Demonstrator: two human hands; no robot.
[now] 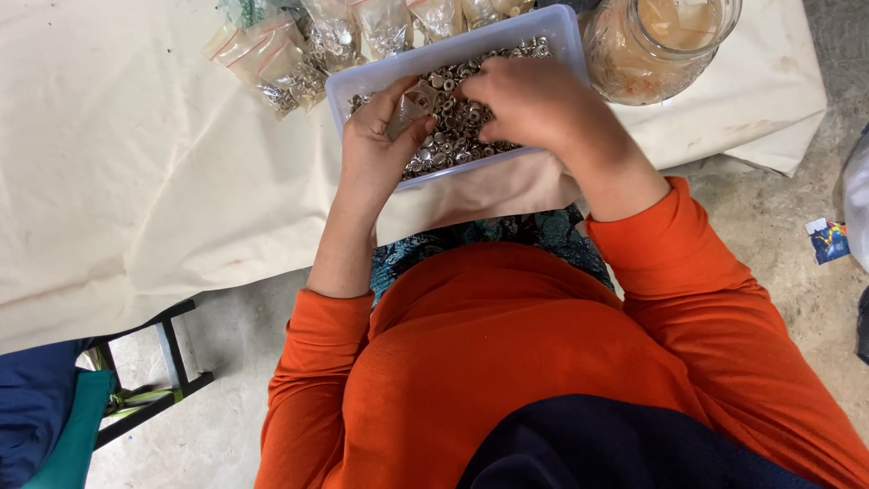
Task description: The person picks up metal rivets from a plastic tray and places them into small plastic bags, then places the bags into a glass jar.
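A shallow white plastic tray [561, 27] full of several small silver metal rings and snaps [453, 136] sits on a cream cloth. My left hand [380, 149] rests at the tray's near edge and holds a small clear plastic bag [412, 107] between thumb and fingers. My right hand [525, 100] lies over the middle of the tray, its fingers curled down into the metal pieces; whether it grips any is hidden. Both forearms come out of orange sleeves.
Several small clear bags of metal parts [299, 54] lie beyond the tray. A large glass jar [652, 45] stands at its right. The cream cloth [136, 163] covers the table. A black stool frame [167, 362] and blue-green fabric [45, 407] are on the floor at the left.
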